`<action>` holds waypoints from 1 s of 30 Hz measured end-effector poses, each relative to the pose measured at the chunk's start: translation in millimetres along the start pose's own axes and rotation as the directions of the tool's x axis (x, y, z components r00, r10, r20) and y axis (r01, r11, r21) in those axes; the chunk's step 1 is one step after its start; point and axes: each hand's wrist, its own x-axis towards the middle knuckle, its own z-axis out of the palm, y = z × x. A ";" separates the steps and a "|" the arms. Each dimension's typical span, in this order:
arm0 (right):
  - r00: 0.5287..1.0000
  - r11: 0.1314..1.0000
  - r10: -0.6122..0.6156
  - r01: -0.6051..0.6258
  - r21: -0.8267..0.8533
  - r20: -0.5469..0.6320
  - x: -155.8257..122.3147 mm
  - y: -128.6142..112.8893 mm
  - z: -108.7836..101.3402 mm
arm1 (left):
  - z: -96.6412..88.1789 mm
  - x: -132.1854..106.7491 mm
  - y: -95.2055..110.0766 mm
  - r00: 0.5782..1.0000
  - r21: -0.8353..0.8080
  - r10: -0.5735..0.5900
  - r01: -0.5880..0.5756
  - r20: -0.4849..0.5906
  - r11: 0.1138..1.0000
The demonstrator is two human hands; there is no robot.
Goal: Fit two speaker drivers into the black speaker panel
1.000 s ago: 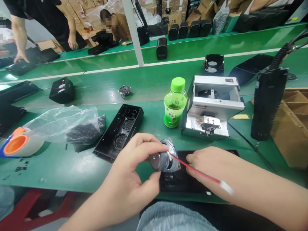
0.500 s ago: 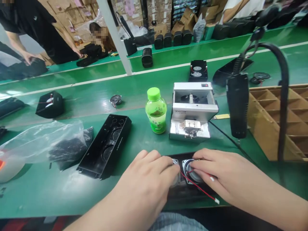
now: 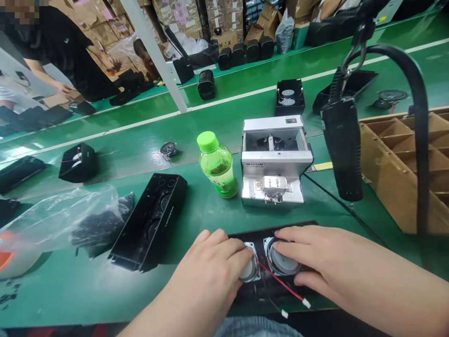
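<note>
Two round speaker drivers sit side by side in a long black speaker housing at the table's front edge. My left hand has its fingers closed on the left driver and covers part of it. On the right driver, my right hand rests with fingers over the top edge and thumb at the lower right side, gripping its rim. A red wire and a dark wire, each ending in a white connector, trail from between the drivers towards me.
A second black housing lies left, beside a plastic bag of dark pieces. Ahead stand a green-capped bottle and a silver machine. A black tool hangs right, before a divided cardboard box. People work across the green belt.
My right hand's fingers have spread over the right driver, and its thumb has moved down and outward. The red wire has shifted left, and a second white connector now shows. The view has tilted slightly.
</note>
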 end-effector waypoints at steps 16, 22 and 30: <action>0.994 0.996 -0.091 0.090 -0.018 -0.055 -2.7 15.4 5.3 | 7.2 -2.6 -4.7 0.996 -0.010 0.054 -0.055 -0.077 0.998; 0.975 0.976 -0.183 0.165 -0.143 -0.124 8.1 0.7 -5.2 | 6.7 -6.2 -6.6 0.993 -0.005 0.064 -0.065 -0.097 0.998; 0.961 0.964 -0.217 0.183 -0.195 -0.173 11.1 -2.5 -2.7 | 5.8 -9.7 -3.6 0.980 0.056 0.063 -0.054 -0.191 0.997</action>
